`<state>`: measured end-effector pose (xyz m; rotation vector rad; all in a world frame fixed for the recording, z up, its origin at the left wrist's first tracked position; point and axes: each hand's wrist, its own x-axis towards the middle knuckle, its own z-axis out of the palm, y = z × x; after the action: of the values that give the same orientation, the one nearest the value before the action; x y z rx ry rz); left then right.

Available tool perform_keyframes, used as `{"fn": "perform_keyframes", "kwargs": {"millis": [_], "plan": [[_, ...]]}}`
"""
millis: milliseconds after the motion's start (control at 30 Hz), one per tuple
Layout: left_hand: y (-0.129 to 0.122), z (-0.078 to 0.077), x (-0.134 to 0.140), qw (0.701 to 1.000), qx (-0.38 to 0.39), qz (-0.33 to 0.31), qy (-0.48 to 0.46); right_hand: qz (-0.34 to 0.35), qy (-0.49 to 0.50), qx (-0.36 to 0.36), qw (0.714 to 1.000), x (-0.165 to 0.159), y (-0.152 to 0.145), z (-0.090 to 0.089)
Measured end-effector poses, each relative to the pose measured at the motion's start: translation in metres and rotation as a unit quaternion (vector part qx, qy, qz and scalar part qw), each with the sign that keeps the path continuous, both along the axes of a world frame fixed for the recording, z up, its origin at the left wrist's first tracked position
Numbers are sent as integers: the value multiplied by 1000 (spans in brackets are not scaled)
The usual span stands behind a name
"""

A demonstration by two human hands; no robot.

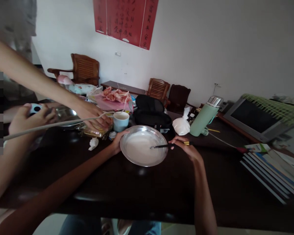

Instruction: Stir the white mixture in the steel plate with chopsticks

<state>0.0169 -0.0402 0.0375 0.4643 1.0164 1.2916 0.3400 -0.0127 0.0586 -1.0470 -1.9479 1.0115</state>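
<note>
A round metal basin [164,156] holding a smooth white mixture [139,148] rests on the dark table in front of me. At its left rim, my left hand [118,142] is closed on the edge; some of its fingers are hidden. My right hand [185,146], to the right of the basin, grips dark chopsticks [163,146] with gold-coloured ends. Their tips reach over the rim into the white mixture. Just behind my left hand stand a light blue cup [121,122] and a small jar [112,135].
From the left, another person's hand [98,119] reaches onto a gold packet [94,131]; a pale cable crosses there. A black case [152,112], a knotted bag of white powder [181,125] and a green thermos [204,119] stand behind. Books [267,173] lie right.
</note>
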Motion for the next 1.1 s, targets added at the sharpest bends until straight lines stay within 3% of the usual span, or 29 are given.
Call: {"fn": "perform_keyframes", "kwargs": {"millis": [167, 267, 367, 500, 567, 733, 833, 933, 1100], "plan": [[2, -4, -2, 1000, 9, -5, -9, 86, -24, -38, 995, -11, -5, -2], [5, -8, -5, 1000, 14, -13, -15, 41, -31, 7, 999, -16, -4, -4], [8, -12, -6, 1000, 14, -14, -15, 0, -26, 21, 999, -1, -3, 1], [10, -16, -6, 1000, 26, -11, -9, 76, -33, -33, 996, 0, -6, 3], [10, -17, -7, 999, 37, -11, -11, 88, -43, -25, 995, -9, -6, 0], [10, -17, -8, 999, 28, -14, -5, 15, -29, 23, 999, 2, -2, 2], [12, -20, -8, 1000, 18, -4, 6, 59, -25, -18, 998, 7, -5, 5], [14, -22, -8, 1000, 23, -4, 3, 94, -38, -32, 994, -7, -8, -1], [15, -23, -9, 999, 40, -28, -16, 15, -40, 14, 999, -3, -7, 1]]}}
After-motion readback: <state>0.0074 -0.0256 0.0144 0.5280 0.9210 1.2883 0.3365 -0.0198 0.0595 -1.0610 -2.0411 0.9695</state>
